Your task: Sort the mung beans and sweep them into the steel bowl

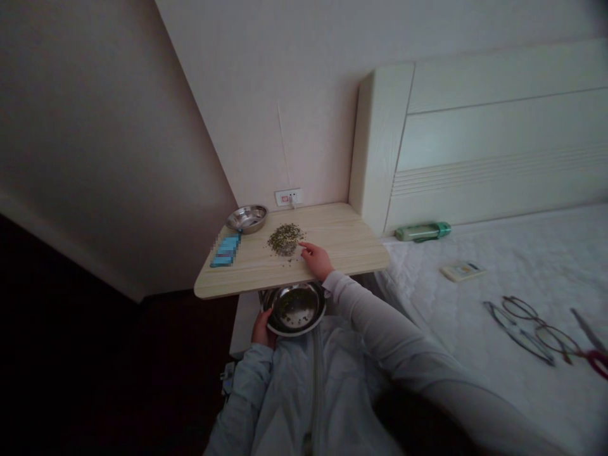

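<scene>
The left hand [263,329] gripped a metal bowl [317,311] with its fingers below the table [344,240] edge, while the right hand [316,258], fingers half open and empty, touched the seed pile [285,239].

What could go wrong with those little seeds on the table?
The seeds pushed by the right hand might miss the bowl held below the table edge and scatter underneath. The left hand grips that bowl by one side only, so it could tip and spill what is inside.
</scene>
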{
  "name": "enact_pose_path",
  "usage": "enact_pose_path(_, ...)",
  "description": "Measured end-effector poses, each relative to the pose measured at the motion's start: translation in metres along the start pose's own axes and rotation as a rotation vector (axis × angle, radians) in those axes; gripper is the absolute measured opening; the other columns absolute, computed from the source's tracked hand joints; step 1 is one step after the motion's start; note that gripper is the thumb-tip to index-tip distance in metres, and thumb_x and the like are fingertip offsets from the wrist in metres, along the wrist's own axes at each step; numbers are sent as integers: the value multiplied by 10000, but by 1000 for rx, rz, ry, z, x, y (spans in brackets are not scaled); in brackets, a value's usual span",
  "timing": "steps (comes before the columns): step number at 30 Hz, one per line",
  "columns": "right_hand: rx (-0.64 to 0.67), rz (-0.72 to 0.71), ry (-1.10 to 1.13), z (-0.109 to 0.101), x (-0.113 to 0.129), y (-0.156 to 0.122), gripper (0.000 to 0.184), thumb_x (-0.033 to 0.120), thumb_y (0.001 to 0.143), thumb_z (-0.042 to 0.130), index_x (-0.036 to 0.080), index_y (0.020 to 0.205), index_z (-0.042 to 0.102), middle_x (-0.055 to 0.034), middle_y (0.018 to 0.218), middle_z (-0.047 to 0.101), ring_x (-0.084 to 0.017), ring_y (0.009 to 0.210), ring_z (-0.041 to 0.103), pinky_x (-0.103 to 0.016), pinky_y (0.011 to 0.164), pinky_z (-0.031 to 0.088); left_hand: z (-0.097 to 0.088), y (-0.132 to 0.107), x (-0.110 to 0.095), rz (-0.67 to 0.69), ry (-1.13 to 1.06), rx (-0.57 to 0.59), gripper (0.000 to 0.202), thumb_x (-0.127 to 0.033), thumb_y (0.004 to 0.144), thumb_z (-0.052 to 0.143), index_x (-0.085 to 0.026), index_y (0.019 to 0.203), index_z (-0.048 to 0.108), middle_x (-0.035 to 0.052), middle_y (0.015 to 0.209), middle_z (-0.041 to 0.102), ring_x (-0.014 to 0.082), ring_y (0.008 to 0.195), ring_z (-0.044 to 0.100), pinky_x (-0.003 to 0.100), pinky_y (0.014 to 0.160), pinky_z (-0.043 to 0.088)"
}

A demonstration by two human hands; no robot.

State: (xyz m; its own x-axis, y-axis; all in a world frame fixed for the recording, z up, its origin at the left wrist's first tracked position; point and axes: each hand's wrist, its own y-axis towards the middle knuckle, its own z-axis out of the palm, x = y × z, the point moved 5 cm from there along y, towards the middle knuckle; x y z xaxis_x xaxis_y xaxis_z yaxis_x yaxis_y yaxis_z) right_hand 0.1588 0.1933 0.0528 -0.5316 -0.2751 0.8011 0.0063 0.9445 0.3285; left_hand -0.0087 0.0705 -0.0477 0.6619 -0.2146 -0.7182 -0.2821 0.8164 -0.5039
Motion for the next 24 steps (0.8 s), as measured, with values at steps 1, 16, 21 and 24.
enact_pose_path(1,1,1,3,0,0,0,333,193,722,391,189,1006,565,-26,850,620,-122,765,536,-240,771,389,1,-1,0,1,1,6,79,-139,645,514,-182,672,573,8,607,621,164,682,597,274,641,469)
enact_pose_path(16,41,-2,-58,4,-2,1,326,198,724,389,213,1001,561,-8,754,617,-118,685,530,-234,697,403,-1,4,3,-15,-17,28,80,-151,652,506,-179,677,576,7,628,631,167,717,598,273,650,468)
enact_pose_path(21,60,-2,-59,5,-3,1,329,195,724,392,216,1005,561,-10,781,624,-118,689,538,-230,699,405,1,1,1,-10,-44,33,101,-126,653,497,-184,676,577,9,660,637,157,729,596,259,671,461)
enact_pose_path(24,71,2,-72,5,-2,0,328,197,721,399,215,1002,567,-17,811,626,-125,704,543,-238,708,406,1,0,2,-19,-37,16,101,-129,654,500,-186,681,578,9,654,636,156,728,596,254,665,461)
